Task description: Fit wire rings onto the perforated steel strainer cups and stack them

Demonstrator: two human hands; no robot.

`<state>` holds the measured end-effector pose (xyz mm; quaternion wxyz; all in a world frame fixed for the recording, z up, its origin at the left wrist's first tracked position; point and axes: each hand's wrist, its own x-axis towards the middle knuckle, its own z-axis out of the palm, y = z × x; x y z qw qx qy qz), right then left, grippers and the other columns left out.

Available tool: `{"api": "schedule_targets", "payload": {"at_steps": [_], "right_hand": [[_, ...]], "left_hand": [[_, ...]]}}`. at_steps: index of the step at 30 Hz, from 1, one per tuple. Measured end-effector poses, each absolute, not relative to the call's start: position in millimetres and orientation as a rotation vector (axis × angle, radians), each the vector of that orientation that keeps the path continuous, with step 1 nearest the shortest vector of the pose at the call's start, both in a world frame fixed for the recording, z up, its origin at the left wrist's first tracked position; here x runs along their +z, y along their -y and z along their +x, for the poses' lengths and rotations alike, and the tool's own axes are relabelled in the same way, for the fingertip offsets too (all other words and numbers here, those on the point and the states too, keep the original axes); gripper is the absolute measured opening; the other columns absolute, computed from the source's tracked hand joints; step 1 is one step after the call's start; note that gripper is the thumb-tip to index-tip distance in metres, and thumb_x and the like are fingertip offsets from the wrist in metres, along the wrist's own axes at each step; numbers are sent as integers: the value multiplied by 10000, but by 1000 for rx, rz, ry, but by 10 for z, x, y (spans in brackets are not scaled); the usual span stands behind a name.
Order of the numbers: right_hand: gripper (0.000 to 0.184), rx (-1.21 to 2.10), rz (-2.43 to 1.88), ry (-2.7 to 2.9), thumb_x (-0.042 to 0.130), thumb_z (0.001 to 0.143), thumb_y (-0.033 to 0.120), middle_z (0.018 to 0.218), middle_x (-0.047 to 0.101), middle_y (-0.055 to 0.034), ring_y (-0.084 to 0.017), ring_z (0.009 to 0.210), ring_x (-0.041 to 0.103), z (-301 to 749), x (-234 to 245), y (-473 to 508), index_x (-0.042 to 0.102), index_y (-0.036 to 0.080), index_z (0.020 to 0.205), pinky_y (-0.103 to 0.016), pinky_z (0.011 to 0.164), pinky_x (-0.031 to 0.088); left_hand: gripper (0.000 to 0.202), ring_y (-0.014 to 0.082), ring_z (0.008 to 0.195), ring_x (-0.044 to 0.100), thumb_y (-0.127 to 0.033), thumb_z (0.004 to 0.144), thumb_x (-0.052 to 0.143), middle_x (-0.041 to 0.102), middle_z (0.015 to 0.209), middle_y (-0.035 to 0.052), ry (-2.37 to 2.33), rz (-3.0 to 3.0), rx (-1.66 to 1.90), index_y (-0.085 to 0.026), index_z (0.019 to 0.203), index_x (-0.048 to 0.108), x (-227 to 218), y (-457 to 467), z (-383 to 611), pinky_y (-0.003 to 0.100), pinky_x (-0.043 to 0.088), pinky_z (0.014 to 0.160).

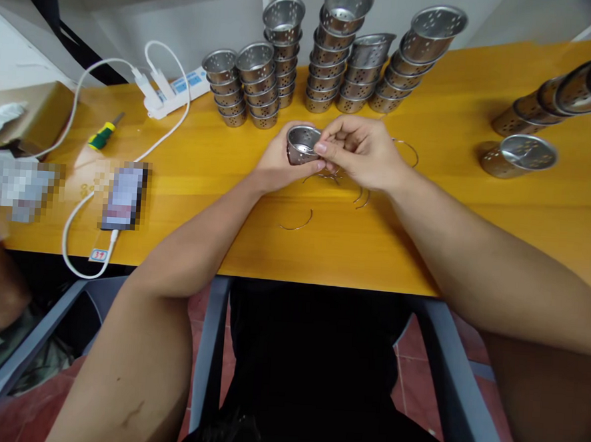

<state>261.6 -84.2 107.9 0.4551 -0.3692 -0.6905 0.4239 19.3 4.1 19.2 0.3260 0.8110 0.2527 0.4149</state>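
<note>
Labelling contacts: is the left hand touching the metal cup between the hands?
Touching: the head view shows the left hand curled against the side of the metal cup.

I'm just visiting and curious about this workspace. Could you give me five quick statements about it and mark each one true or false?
1. The left hand holds a metal cup, and the right hand is at its rim. True.
2. The screwdriver is in the right hand. False: the screwdriver lies on the table, left of the power strip.
3. A white cable is plugged into the phone. True.
4. All the other metal cups are piled in one stack. False: they stand in several separate stacks, with one apart on the right.
5. A thin curved wire lies on the table, nearer the person than the held cup. True.
</note>
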Motion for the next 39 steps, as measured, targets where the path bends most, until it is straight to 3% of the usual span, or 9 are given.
{"api": "schedule_targets", "payload": {"at_steps": [7,12,16,20,22,25,28,34,39], "right_hand": [[866,1136,-850,1705,1124,746,1109,791,756,-12,-247,656,687,2627,1120,827,794,349,999,-447,599,633],[850,1158,-855,1687,1134,714,1113,776,755,-9,-268,679,693,2630,1125,846,803,375,976,-482,623,668],[863,1157,-859,1661,1141,682,1121,777,760,-8,-252,655,661,2618,1143,867,814,374,963,-473,600,641],[844,1125,-881,1680,1113,715,1134,782,746,-17,-277,694,670,2624,1109,858,826,385,980,-494,623,638],[830,1049,-898,1693,1087,769,1130,846,769,-32,-290,752,699,2632,1054,836,851,390,1061,-507,674,659],[877,833,-919,1677,1057,826,1123,1158,858,-87,-283,857,736,2640,964,800,865,382,1254,-510,764,692],[808,637,-953,1724,991,943,1091,1421,843,-138,-330,1048,799,2644,932,812,878,372,1294,-540,895,745],[532,443,-985,1870,893,1140,917,1461,832,-163,-472,1450,793,2641,1034,954,937,399,1252,-688,1180,754],[533,515,-985,1875,865,1108,995,1448,868,-129,-508,1625,710,2620,1025,962,953,481,1222,-743,1268,688]], "left_hand": [[1169,378,1420,873,-1031,876,1007,844,1528,185,-650,2087,1099,-244,1663,646,304,27,192,698,702,1378],[1070,370,1465,854,-946,1014,921,818,1528,166,-652,2123,1057,-249,1758,593,276,25,192,692,695,1382],[1064,386,1540,832,-911,1025,931,809,1598,173,-640,2150,1058,-270,1788,559,228,-8,176,699,702,1370],[1060,331,1464,807,-1006,970,935,850,1582,90,-583,2109,1089,-370,1748,600,183,-48,174,659,736,1334],[1084,331,1474,801,-1017,946,954,841,1603,90,-575,2097,1113,-366,1737,602,167,-63,180,660,727,1356],[1154,377,1580,796,-967,964,974,776,1671,163,-650,2083,1134,-279,1783,541,160,-72,189,700,677,1417],[1129,365,1607,787,-921,1019,948,733,1716,175,-690,2087,1149,-306,1845,486,166,-81,192,639,659,1438],[1145,361,1657,734,-932,1084,846,669,1756,181,-683,2157,1169,-308,1922,377,108,-161,193,623,591,1491],[1243,363,1609,766,-1077,1007,799,687,1723,180,-676,2145,1224,-305,1879,366,63,-170,217,621,625,1444]]}}
